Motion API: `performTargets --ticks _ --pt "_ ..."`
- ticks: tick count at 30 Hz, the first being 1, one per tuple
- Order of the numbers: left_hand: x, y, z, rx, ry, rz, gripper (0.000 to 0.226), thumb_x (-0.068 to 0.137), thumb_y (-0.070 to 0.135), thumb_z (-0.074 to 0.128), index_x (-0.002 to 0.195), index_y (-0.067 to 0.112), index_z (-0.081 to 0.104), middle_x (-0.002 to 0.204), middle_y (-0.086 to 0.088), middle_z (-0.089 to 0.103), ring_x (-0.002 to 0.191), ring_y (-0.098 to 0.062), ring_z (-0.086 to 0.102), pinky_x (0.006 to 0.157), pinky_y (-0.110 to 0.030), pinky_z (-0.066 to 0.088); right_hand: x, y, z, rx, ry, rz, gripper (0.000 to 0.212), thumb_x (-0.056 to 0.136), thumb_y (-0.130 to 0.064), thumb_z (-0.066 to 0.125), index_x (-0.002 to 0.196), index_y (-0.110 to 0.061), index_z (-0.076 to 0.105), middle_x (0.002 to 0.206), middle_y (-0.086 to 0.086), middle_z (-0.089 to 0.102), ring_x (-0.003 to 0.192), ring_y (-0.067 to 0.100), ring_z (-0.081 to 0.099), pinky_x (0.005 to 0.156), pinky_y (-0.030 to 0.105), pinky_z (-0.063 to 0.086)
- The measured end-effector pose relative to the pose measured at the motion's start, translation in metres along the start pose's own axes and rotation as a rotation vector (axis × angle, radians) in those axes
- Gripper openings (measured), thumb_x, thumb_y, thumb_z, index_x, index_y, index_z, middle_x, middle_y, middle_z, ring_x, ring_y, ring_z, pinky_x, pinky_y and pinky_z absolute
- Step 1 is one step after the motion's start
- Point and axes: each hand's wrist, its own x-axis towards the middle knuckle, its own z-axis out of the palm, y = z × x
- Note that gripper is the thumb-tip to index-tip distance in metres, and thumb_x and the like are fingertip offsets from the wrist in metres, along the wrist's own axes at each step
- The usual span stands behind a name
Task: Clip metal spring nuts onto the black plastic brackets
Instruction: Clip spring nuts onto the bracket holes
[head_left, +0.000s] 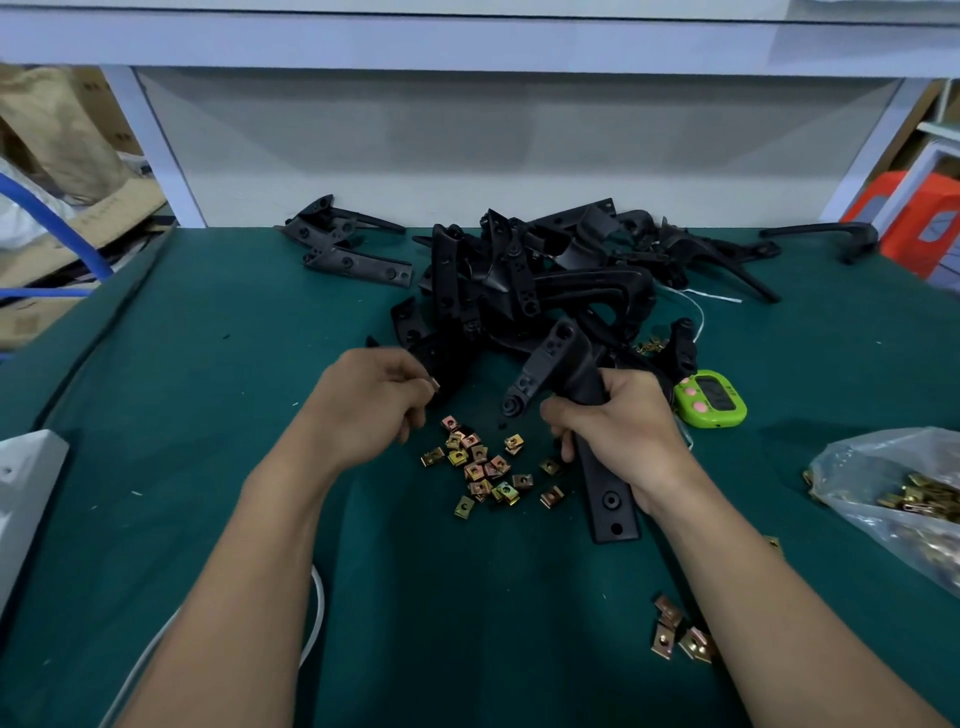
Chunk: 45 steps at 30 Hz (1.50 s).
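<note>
Fingers (410, 376) of the left hand (371, 400) pinch one small brass-coloured metal spring nut (434, 385) just above-left of the loose nut scatter (480, 467) on the green worktop (208, 389); right of that scatter, the right hand (621, 431) grips a long black plastic bracket (550, 364), holed end tilted toward the nut, apart, presumably steadied for clipping.

The green bench (182, 415) carries a bracket heap (519, 280), loose spring nuts (480, 470), a timer (711, 402) and a bag (883, 478).

Matt black plastic brackets (530, 270); shiny brassy metal spring nuts (483, 465); green cloth table cover (208, 364).
</note>
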Motion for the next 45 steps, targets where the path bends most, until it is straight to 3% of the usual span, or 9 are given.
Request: performTargets --ticks 4,7,12,20,27,32,39,42,45 --pt "-0.006 -0.001 0.001 0.269 -0.255 -0.025 0.011 0.082 0.023 0.077 0.079 0.033 0.08 0.058 0.0 0.07 0.046 -0.004 0.056 0.048 -0.018 0.043 0.0 0.0 0.0 0.015 0.002 0.007 0.017 0.075 -0.023 0.079 0.068 -0.011 0.07 0.065 0.011 0.07 0.048 0.023 0.063 0.051 0.027 0.048" --pt "-0.006 0.0 -0.005 0.297 -0.197 -0.019 0.02 0.073 0.026 0.087 0.076 0.044 0.078 0.058 0.004 0.07 0.048 -0.003 0.057 0.047 -0.015 0.042 -0.001 0.0 -0.001 0.015 0.008 0.011 0.017 0.076 -0.021 0.079 0.067 -0.01 0.07 0.065 0.011 0.07 0.047 0.023 0.063 0.05 0.027 0.048" --pt "-0.01 0.001 -0.005 0.432 -0.161 -0.094 0.026 0.057 0.04 0.094 0.073 0.047 0.076 0.066 0.024 0.07 0.067 0.001 0.067 0.066 -0.027 0.056 -0.001 -0.002 0.0 0.015 0.004 0.013 0.016 0.079 -0.017 0.079 0.067 -0.01 0.07 0.065 0.011 0.07 0.048 0.023 0.062 0.05 0.027 0.048" --pt "-0.009 0.003 0.003 0.456 -0.244 -0.087 0.025 0.065 0.008 0.088 0.067 0.031 0.077 0.064 0.01 0.072 0.064 -0.009 0.068 0.056 -0.022 0.053 -0.002 -0.002 0.0 -0.013 0.014 0.02 0.016 0.076 -0.021 0.078 0.067 -0.01 0.07 0.064 0.011 0.07 0.048 0.023 0.063 0.052 0.029 0.048" --pt "-0.007 0.001 0.007 0.195 -0.175 -0.014 0.017 0.076 0.013 0.086 0.076 0.027 0.075 0.072 0.004 0.075 0.064 -0.003 0.066 0.059 -0.017 0.046 -0.006 -0.008 0.0 -0.001 -0.002 0.027 0.018 0.08 -0.016 0.077 0.066 -0.01 0.069 0.064 0.013 0.069 0.048 0.023 0.061 0.053 0.029 0.048" --pt "-0.012 0.019 0.025 -0.029 -0.045 0.162 0.022 0.071 0.014 0.088 0.073 0.031 0.076 0.066 0.01 0.072 0.058 0.001 0.063 0.056 -0.013 0.046 -0.019 -0.024 0.008 0.165 -0.163 0.057 0.017 0.081 -0.021 0.08 0.072 -0.009 0.073 0.068 0.016 0.069 0.049 0.021 0.059 0.05 0.026 0.047" --pt "-0.017 0.028 0.035 -0.113 -0.056 0.252 0.02 0.072 0.015 0.088 0.073 0.033 0.08 0.066 0.009 0.072 0.057 -0.001 0.061 0.056 -0.014 0.044 -0.022 -0.028 0.008 0.333 -0.261 0.139 0.023 0.086 -0.012 0.075 0.065 -0.005 0.07 0.053 0.008 0.062 0.042 0.014 0.053 0.046 0.019 0.043" --pt "-0.019 0.031 0.035 -0.27 -0.13 0.24 0.02 0.075 0.004 0.087 0.082 0.022 0.083 0.077 0.001 0.078 0.07 -0.008 0.071 0.065 -0.015 0.051 -0.019 -0.026 0.003 0.423 -0.348 0.162 0.019 0.079 -0.019 0.078 0.063 -0.01 0.071 0.057 0.01 0.062 0.042 0.015 0.05 0.048 0.023 0.044" --pt "-0.021 0.033 0.035 -0.425 -0.226 0.25 0.017 0.069 0.009 0.088 0.084 0.013 0.082 0.083 -0.008 0.078 0.078 -0.016 0.073 0.072 -0.02 0.055 -0.017 -0.023 -0.003 0.555 -0.492 0.15 0.011 0.075 -0.018 0.079 0.068 -0.014 0.072 0.06 0.009 0.062 0.04 0.015 0.048 0.046 0.022 0.041"
